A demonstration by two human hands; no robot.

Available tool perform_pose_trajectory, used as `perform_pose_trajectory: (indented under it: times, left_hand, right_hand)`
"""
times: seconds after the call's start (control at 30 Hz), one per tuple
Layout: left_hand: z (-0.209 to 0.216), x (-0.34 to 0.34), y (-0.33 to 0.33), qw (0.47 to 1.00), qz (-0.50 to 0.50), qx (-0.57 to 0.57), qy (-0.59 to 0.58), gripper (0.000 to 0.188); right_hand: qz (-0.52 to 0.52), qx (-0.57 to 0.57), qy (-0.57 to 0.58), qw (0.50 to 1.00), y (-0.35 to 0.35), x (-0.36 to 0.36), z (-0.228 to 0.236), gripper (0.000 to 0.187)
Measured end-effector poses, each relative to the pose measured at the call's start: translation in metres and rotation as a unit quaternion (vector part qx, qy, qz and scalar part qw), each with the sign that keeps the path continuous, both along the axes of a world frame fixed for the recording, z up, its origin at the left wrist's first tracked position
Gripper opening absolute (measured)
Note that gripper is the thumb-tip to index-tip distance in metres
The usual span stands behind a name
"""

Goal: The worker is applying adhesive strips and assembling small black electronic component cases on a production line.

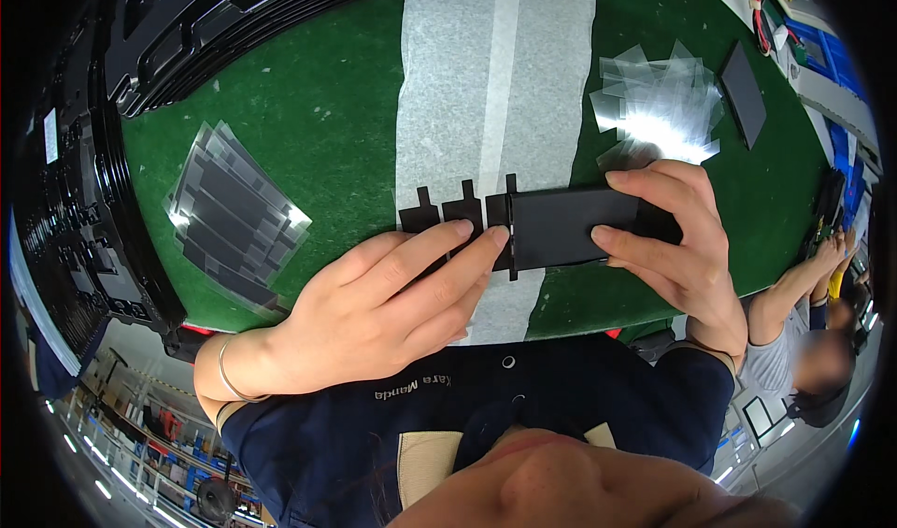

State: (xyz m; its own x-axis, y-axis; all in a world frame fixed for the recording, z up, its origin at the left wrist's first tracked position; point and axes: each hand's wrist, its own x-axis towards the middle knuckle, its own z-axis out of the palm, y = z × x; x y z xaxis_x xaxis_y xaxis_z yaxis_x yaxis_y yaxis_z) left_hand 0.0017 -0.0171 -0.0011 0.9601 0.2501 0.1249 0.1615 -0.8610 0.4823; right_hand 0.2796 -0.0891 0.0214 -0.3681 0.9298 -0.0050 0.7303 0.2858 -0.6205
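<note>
The left hand, fingers spread, rests on black tabbed pieces over a white paper strip on the desk, apparently to steady them. The right hand clasps a dark rectangular panel by its far end, seemingly keeping its near edge visible beside them.

Red wires show upper right, a grey-shirted co-worker lower right, loaded shelves lower left.

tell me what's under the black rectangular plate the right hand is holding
White sheet and green tabletop show along the long edges of the black rectangular plate in the right hand; whatever lies directly beneath is covered.
</note>
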Motion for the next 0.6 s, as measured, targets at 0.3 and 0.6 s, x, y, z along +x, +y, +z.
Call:
perform_pose_trajectory:
  times: [0.3,0.6]
  left_hand:
    - [0.004,-0.004,-0.021,0.987,-0.003,0.14,-0.08,0.017]
    - [-0.002,-0.008,-0.056,0.951,0.18,-0.162,-0.194,0.04]
  right_hand:
    - [-0.066,-0.083,0.048,0.993,-0.014,-0.013,0.015,0.02]
    - [-0.056,-0.019,0.261,0.963,-0.036,-0.046,0.02,0.017]
